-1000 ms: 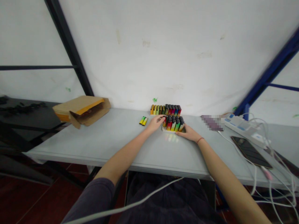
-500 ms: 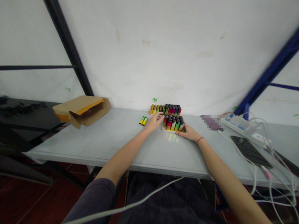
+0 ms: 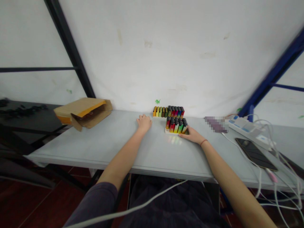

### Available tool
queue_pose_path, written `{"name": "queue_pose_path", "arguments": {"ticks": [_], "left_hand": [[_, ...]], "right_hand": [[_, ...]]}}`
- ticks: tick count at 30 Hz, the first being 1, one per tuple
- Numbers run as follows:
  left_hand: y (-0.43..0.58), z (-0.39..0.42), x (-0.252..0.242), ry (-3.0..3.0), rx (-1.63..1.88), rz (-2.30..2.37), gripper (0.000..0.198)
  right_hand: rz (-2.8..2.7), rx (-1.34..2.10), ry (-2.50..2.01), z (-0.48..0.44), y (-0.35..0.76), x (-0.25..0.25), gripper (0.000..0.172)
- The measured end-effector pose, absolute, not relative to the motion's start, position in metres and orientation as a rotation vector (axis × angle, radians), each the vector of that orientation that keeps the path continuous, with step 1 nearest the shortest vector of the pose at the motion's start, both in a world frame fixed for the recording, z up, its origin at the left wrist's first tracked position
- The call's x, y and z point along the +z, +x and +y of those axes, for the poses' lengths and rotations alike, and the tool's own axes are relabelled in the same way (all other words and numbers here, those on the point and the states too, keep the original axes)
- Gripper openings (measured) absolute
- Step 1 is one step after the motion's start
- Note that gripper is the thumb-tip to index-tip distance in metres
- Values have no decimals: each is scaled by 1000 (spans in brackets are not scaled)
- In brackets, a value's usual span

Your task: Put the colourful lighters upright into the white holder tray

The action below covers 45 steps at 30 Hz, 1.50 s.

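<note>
My left hand (image 3: 144, 123) rests over the spot on the table where two yellow-green lighters lay. Its fingers are curled down around them and the palm hides them from view. On the right, my right hand (image 3: 193, 135) grips the near right corner of a white tray (image 3: 169, 132), thumb along the front. Upright lighters (image 3: 176, 126) with black tops and red, white, green and orange bodies stand in rows in this tray. Just behind it, close to the wall, more lighters (image 3: 168, 111) stand in rows, yellow and olive at left, red and blue at right.
An opened cardboard box (image 3: 83, 110) lies at the left end of the grey table (image 3: 106, 142). To the right are a phone (image 3: 255, 153), a power strip (image 3: 249, 131) and tangled white cables. A white cable (image 3: 142, 205) crosses in front of my body.
My left hand has moved left, from beside the front tray onto the two loose lighters, and now covers them. My right hand stays on the tray.
</note>
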<state>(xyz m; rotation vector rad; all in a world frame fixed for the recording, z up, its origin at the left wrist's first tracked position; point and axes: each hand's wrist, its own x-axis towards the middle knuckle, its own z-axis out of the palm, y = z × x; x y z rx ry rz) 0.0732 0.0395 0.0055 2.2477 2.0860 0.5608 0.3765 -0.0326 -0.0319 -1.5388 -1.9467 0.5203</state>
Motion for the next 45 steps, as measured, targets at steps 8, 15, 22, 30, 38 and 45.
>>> {"name": "queue_pose_path", "arguments": {"ticks": [8,15,22,30,38,45], "left_hand": [[88,39,4,2061,763,1742,4],[95,37,4,1754,935,1422,19],[97,36,15,1162,924,1158,32],[97,39,8,889,888,979,20],[105,32,4,939,853,870,25],[108,31,10,867,848,880,33]], "right_hand": [[-1967,509,-1529,-34,376,-30,53],[-1959,506,-1545,-34,375,-30,50],[-1970,526,-1537,-33,376,-31,52],[-1962,532,-1526,-33,376,-31,51],[-1960,514,-1531,-34,375,-30,51],[-1953,504,-1551,-34,375,-30,52]]}}
